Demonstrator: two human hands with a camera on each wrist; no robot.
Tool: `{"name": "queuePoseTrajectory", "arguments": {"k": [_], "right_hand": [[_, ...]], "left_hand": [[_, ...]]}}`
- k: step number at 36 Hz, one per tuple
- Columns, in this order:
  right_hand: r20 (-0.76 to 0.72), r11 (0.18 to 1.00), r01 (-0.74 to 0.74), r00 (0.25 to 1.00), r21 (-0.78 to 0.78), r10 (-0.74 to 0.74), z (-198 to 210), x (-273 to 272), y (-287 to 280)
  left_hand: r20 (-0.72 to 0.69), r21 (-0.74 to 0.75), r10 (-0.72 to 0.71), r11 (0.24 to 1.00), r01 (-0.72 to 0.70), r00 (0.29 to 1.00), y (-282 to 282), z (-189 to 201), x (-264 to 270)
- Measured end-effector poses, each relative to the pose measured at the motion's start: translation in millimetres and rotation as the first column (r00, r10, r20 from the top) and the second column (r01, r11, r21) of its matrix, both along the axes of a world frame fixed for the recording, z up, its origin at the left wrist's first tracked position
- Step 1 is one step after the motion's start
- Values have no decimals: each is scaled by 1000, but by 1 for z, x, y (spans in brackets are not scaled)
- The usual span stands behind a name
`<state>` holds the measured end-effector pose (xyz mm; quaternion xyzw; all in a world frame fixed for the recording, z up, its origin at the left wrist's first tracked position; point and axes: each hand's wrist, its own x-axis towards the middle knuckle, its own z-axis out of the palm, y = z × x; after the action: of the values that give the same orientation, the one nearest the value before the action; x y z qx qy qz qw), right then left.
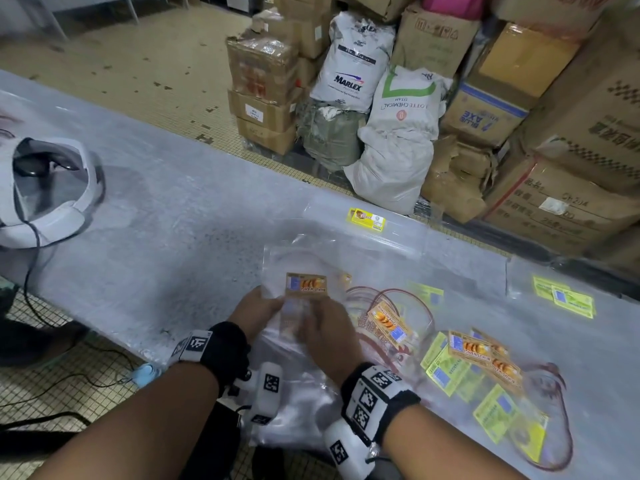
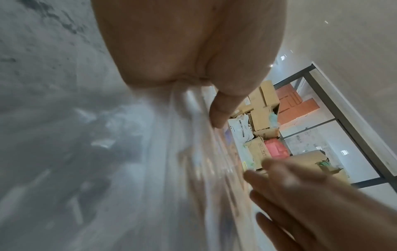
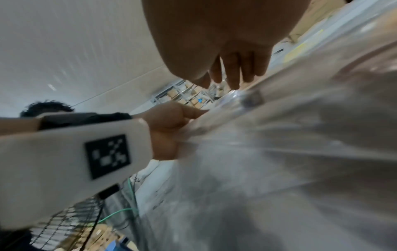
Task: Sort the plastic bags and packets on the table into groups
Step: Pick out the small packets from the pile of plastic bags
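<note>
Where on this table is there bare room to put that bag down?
Widest bare patch: the grey table between the white headset and the clear bag the left hand grips. Crowded: to its right, where orange and yellow packets overlap.

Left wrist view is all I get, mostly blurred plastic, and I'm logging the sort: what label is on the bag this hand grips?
Observer: The head view shows an orange label with a bread picture on the clear bag that the left hand pinches.
Operator: Other groups started?
Observer: A yellow-label bag lies alone near the far edge of the table.
Operator: What remains?
Observer: Mixed orange and yellow-green labelled bags overlap right of the right hand.
</note>
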<state>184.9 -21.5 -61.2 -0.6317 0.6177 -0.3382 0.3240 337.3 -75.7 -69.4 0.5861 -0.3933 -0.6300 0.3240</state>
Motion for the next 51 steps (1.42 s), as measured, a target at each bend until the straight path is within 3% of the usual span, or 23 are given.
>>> {"name": "queuePoseTrajectory", "arguments": {"k": [3,6,12,19,22,26,28,36,41,44,48,51], "right_hand": [[-261,984,154,957,85,-128,-4,-25,-7],[-545,978,164,836,131,-67,-18,-46,-7],[-650,930,281,757,238,-62,-35,-69,2],[-588,947,225,807,230,-49,-36,-85,5],[-481,955,258,862,149,-158,-33,-85,4],[-299,963,262,926,70,-230,-14,-72,7],[-206,972,229,954,43,-216,-4,-60,9],[-126,994,-110,986,24,112,7,-22,13],[-239,963,-270,934,5,264,5,-18,24],[-282,942,-335,904,1,322,6,-18,29],[-288,921,-388,880,23,378,5,-18,33],[-298,896,-444,852,22,430,6,-18,36]], "left_hand": [[49,20,25,999,-26,998,-3,-4,6],[101,40,48,998,-52,994,-7,-9,14],[102,68,76,994,-84,992,-17,-23,25],[141,106,88,989,-104,986,-31,-60,42],[131,100,67,992,-81,989,-41,-90,49],[153,76,68,994,-80,986,-23,-33,25],[155,59,57,996,-67,986,-20,-25,16],[74,-5,-14,1000,14,997,-14,-14,-9],[53,-1,-67,998,67,996,-11,2,-20],[77,31,-2,1000,0,997,-8,6,-22],[-45,180,181,969,-171,982,-16,-18,-13],[-56,151,99,984,-90,994,-16,-24,-13]]}}
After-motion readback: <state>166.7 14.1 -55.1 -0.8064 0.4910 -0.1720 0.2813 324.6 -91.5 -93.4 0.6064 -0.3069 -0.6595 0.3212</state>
